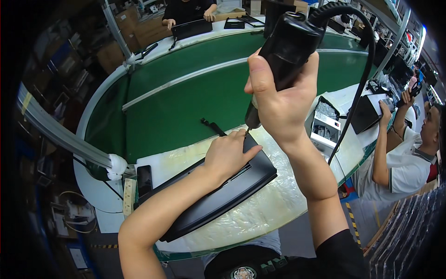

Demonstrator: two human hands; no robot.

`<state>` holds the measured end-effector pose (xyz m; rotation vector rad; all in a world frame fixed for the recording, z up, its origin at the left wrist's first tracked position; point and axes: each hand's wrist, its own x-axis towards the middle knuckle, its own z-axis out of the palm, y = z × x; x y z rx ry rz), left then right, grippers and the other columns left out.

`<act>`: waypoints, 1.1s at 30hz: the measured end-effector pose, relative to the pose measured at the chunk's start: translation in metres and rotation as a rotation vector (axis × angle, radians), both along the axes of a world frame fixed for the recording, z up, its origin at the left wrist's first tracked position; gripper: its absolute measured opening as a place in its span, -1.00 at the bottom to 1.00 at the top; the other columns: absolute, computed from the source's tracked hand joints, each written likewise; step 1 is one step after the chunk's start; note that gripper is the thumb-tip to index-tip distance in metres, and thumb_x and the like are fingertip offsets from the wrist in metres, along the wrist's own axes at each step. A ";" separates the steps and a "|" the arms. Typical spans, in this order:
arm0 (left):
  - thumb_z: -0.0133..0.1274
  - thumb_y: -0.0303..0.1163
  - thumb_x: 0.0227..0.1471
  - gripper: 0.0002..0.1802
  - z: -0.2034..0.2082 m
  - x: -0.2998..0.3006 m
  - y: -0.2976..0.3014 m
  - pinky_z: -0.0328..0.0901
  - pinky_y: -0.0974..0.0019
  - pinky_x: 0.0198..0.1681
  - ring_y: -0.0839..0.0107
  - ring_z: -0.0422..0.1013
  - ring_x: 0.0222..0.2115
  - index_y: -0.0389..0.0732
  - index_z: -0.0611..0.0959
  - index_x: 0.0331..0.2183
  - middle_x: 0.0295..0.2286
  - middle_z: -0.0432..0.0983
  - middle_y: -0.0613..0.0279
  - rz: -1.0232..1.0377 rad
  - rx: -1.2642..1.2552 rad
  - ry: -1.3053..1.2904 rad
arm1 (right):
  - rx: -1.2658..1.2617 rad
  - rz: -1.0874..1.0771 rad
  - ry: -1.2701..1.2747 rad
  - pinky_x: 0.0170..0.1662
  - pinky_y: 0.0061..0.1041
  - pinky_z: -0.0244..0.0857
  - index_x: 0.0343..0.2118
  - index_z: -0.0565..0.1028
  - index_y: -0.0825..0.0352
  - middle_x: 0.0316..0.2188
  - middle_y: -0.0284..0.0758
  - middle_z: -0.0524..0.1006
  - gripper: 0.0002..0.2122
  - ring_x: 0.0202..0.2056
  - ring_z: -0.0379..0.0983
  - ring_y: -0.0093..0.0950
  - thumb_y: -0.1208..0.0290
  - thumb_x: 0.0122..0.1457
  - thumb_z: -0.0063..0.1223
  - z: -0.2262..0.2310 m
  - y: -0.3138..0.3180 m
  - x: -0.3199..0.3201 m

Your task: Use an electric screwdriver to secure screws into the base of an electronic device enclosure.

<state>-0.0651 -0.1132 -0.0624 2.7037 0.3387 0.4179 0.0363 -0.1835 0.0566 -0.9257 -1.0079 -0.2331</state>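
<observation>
My right hand is wrapped round a black corded electric screwdriver, held upright with its bit pointing down. The bit meets the far edge of a flat black casing with a slotted vent, lying aslant on the table before me. On top of this casing lies my left hand, thumb spread and fingers stretched toward the bit tip. Whether a small screw sits under the bit is hidden by the fingertips. A short black cable sticks out beyond the casing's far edge.
Right of the casing stands a white screw dispenser; the screwdriver's cord loops down beside it. A phone and a power strip lie left. Beyond runs a green conveyor belt. Co-workers handle black parts across and at right.
</observation>
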 end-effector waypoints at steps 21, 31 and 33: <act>0.08 0.07 0.06 -0.33 0.002 0.000 0.005 0.44 0.08 -0.30 -0.03 0.54 -0.41 -0.45 0.56 -0.16 -0.36 0.59 -0.18 -0.022 -0.014 0.044 | -0.142 -0.043 -0.013 -0.43 -0.63 0.36 0.01 0.27 0.48 -0.50 -0.37 0.53 -0.50 -0.51 0.47 -0.63 0.46 0.07 0.29 -0.027 0.029 0.005; 0.06 -0.01 0.11 -0.32 0.012 -0.026 0.008 0.32 0.09 0.03 -0.07 0.43 -0.05 -0.40 0.47 0.04 -0.05 0.47 -0.21 0.001 -0.054 -0.029 | 0.055 -0.369 0.032 -0.56 -0.74 0.18 -0.26 0.43 0.41 -0.57 -0.39 0.50 -0.89 -0.61 0.37 -0.70 0.51 0.22 0.10 -0.005 -0.063 0.016; 0.02 -0.05 0.15 -0.40 0.025 -0.064 0.015 0.30 0.08 0.05 -0.07 0.43 -0.05 -0.39 0.50 0.00 -0.09 0.49 -0.22 0.061 -0.104 0.102 | 0.025 -0.530 0.050 -0.55 -0.73 0.21 -0.25 0.38 0.41 -0.53 -0.37 0.49 -0.87 -0.61 0.38 -0.68 0.55 0.21 0.08 -0.034 -0.102 0.036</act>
